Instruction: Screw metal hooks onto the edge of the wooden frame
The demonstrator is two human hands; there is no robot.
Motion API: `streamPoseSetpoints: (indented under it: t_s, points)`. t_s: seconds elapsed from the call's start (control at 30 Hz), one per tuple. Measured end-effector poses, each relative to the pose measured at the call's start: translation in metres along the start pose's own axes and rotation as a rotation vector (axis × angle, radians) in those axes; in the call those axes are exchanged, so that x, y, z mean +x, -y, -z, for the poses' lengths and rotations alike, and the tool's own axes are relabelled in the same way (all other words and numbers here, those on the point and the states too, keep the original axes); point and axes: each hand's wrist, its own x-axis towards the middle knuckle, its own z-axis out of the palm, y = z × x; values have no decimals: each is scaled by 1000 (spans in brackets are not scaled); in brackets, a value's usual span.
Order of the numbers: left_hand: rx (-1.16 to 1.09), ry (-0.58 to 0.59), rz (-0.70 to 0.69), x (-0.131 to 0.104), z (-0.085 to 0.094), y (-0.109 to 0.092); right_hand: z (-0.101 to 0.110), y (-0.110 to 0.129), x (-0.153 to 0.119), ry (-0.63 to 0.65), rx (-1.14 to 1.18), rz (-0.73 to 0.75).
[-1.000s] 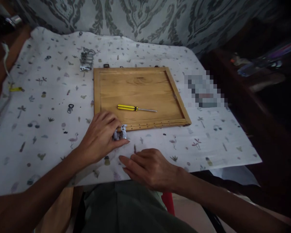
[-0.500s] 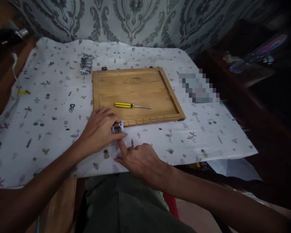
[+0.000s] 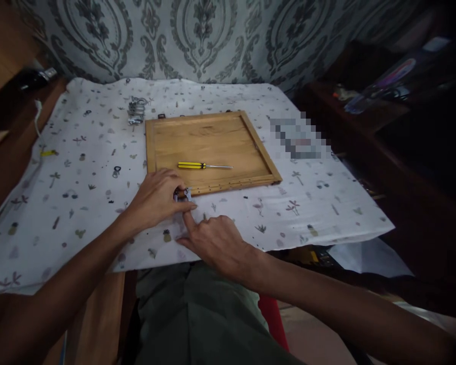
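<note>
My left hand (image 3: 160,196) is closed on a small shiny metal fitting (image 3: 188,194) at the near left edge of a framed wooden panel (image 3: 209,138). Its fingers lie over the panel's corner, the thumb is below, and they hide part of the fitting. The index finger of my right hand (image 3: 218,243) points up, its tip at the left thumb just under the fitting. Thumb and index are apart, the other fingers are curled, and nothing shows in this hand. A yellow-and-black screwdriver (image 3: 204,166) lies on the panel, its shaft to the right.
Several shiny metal pieces (image 3: 136,111) are stacked behind the panel's left corner. A pixelated flat object (image 3: 298,138) lies right of the panel. The patterned white cloth (image 3: 87,203) covers the table. A cord with a yellow tag (image 3: 48,152) runs along the left.
The camera view has shifted slightly, so the table sits a little lower at the back. Both hands keep nearly the same pose at the panel's near left corner.
</note>
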Motion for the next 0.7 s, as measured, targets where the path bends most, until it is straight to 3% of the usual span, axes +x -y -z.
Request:
streamPoseSetpoints:
  t_s: [0.23, 0.33, 0.43, 0.57, 0.7]
  points:
    - [-10, -45, -39, -3, -4, 4, -20, -29, -23, -134, 2, 21]
    - [-23, -69, -51, -4, -6, 5, -24, -46, -31, -144, 159, -44]
    - [-22, -75, -60, -6, -8, 6, -29, -60, -35, -238, 412, -139]
    - [-28, -91, -54, -7, -9, 7, -35, -65, -31, -426, 633, -121]
    - [-45, -103, -65, -8, -10, 8, -36, -60, -16, -481, 638, -35]
